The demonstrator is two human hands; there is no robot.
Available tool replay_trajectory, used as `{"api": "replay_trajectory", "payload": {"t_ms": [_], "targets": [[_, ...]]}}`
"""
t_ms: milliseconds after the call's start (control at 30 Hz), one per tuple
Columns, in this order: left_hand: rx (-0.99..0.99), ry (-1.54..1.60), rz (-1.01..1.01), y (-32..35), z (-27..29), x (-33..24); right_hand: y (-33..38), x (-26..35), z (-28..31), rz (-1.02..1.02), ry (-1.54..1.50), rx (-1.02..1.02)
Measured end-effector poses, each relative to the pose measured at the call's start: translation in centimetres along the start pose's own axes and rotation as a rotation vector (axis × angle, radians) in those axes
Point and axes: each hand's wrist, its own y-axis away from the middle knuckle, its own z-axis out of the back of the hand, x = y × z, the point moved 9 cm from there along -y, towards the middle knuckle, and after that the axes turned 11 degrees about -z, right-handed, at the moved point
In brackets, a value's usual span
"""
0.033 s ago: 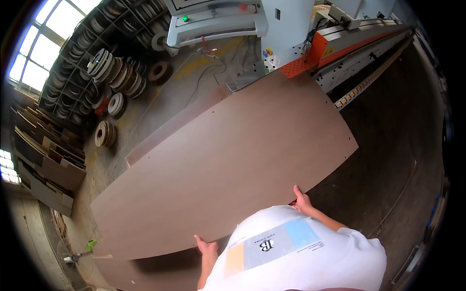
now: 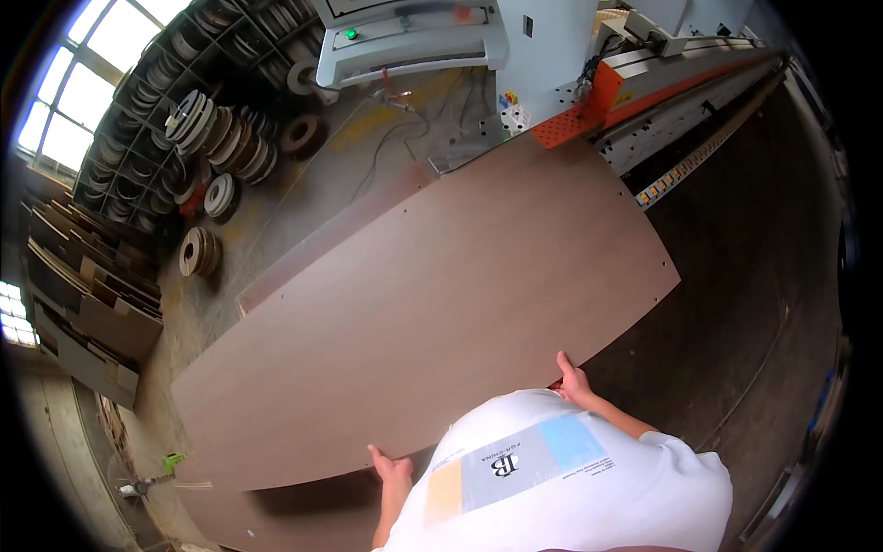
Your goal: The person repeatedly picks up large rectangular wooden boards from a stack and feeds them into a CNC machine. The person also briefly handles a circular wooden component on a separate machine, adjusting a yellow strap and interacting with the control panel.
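Note:
A long brown board panel (image 2: 432, 313) with small drilled holes near its edges stretches from the lower left to the machine at the upper right. My left hand (image 2: 394, 466) grips its near long edge left of my body, the thumb lying on top and the other fingers largely hidden beneath. Farther right on that same edge, my right hand (image 2: 574, 381) has its thumb up on the board, with the curled fingers mostly out of sight below. The panel's far right part lies close to an orange perforated bracket (image 2: 578, 109) on the machine.
A grey-white machine (image 2: 543, 64) with an orange-striped rail (image 2: 681, 87) stands beyond the panel. Rolls of edging (image 2: 221, 138) fill a rack and sit on the floor at the far left. Stacked boards (image 2: 92, 276) lean at left. Another brown panel (image 2: 303, 529) lies lower, near my left arm.

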Motion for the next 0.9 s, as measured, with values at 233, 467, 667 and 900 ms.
{"api": "replay_trajectory", "payload": {"t_ms": [233,467,667,900], "targets": [[-0.314,0.353,0.439,0.7,-4.6,4.3,-1.5,3.2,4.8,0.026,0.113,-0.076],[-0.25,0.328,0.471,2.0,-7.6,8.1,-0.3,8.0,7.9,0.06,0.065,-0.062],[-0.175,0.561,0.514,3.8,-13.7,9.2,-2.3,10.9,12.3,0.074,-0.132,-0.07],[0.027,0.668,0.422,5.2,-20.1,11.8,-0.8,16.0,15.0,0.165,-0.27,-0.104]]}}
